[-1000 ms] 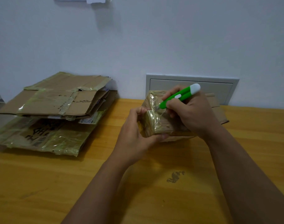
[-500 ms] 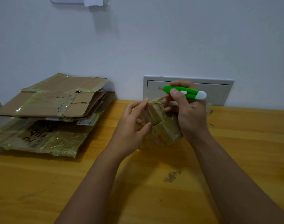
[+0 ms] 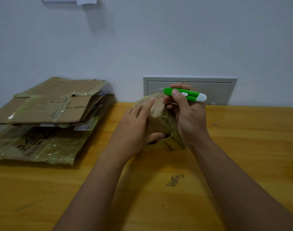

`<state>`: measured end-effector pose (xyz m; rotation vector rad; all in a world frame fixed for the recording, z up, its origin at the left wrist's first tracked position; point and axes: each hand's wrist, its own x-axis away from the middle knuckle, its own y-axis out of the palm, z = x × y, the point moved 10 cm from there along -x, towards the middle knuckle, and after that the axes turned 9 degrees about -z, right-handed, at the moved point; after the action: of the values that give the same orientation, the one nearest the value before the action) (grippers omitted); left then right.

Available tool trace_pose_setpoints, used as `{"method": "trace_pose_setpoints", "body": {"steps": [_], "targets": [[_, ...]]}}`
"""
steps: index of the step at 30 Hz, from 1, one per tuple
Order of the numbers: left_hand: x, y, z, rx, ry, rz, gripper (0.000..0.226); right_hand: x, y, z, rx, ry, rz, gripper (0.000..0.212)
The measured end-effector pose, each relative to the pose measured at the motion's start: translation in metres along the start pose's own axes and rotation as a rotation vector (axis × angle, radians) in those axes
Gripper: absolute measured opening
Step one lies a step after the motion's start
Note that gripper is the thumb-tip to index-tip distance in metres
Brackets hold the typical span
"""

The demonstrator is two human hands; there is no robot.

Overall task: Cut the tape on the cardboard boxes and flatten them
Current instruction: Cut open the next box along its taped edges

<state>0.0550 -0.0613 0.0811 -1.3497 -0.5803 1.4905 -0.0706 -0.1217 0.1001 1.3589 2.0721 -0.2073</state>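
One taped cardboard box (image 3: pixel 160 120) gripped between both hands: left hand (image 3: pixel 134 129) cupping it, right hand (image 3: pixel 189 117) also pinching one green cutter (image 3: pixel 184 95); flattened-box stack (image 3: pixel 47 117) left of it, bare counter (image 3: pixel 250 147) right.

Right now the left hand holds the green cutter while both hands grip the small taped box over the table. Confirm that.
Not quite: the green cutter is in the right hand, not the left hand. The head view shows its thumb and fingers pinching it. The rest stands: both hands grip the small taped box over the table.
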Motion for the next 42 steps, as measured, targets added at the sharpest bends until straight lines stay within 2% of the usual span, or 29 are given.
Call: {"method": "trace_pose_setpoints", "body": {"steps": [5, 8, 11, 14, 16, 20, 24, 28, 30, 32, 35, 38, 40, 42], "targets": [[0.004, -0.004, 0.008, -0.072, 0.024, 0.149, 0.077, -0.002, 0.0, -0.005, -0.022, 0.004, -0.008, 0.014], [0.01, -0.016, 0.005, -0.068, 0.045, 0.248, 0.065, -0.003, 0.001, -0.026, 0.139, -0.057, -0.036, 0.012], [0.015, -0.024, -0.002, -0.025, 0.039, 0.309, 0.066, -0.003, 0.01, -0.042, 0.261, -0.086, -0.088, 0.012], [0.018, -0.022, -0.004, 0.017, 0.047, 0.308, 0.065, -0.001, 0.02, -0.043, 0.344, -0.055, -0.12, 0.006], [0.018, -0.022, -0.005, 0.047, 0.037, 0.301, 0.067, 0.001, 0.022, -0.042, 0.388, -0.042, -0.114, 0.01], [0.017, -0.021, -0.003, 0.081, 0.02, 0.286, 0.068, 0.001, 0.02, -0.036, 0.352, 0.025, -0.098, 0.008], [0.019, -0.021, 0.0, 0.096, 0.056, 0.298, 0.053, -0.001, 0.015, -0.034, 0.294, 0.073, -0.104, 0.003], [0.02, -0.016, -0.001, 0.06, 0.041, 0.288, 0.048, -0.004, 0.01, -0.031, 0.294, 0.117, -0.097, 0.001], [0.02, -0.014, -0.001, 0.03, 0.035, 0.289, 0.047, -0.003, 0.01, -0.031, 0.3, 0.117, -0.089, 0.017], [0.019, -0.012, 0.001, 0.006, 0.031, 0.291, 0.047, -0.004, 0.006, -0.031, 0.296, 0.12, -0.045, 0.024], [0.018, -0.01, 0.006, -0.02, 0.036, 0.294, 0.046, -0.006, 0.003, -0.031, 0.379, 0.109, -0.025, 0.018], [0.017, -0.01, 0.01, -0.05, 0.052, 0.298, 0.044, -0.006, 0.002, -0.025, 0.416, 0.135, -0.033, 0.004], [0.017, -0.01, 0.012, -0.064, 0.057, 0.302, 0.043, -0.007, -0.001, -0.024, 0.433, 0.147, -0.02, 0.003], [0.016, -0.01, 0.013, -0.059, 0.063, 0.299, 0.042, -0.008, -0.002, -0.025, 0.467, 0.163, -0.017, 0.012]]}}
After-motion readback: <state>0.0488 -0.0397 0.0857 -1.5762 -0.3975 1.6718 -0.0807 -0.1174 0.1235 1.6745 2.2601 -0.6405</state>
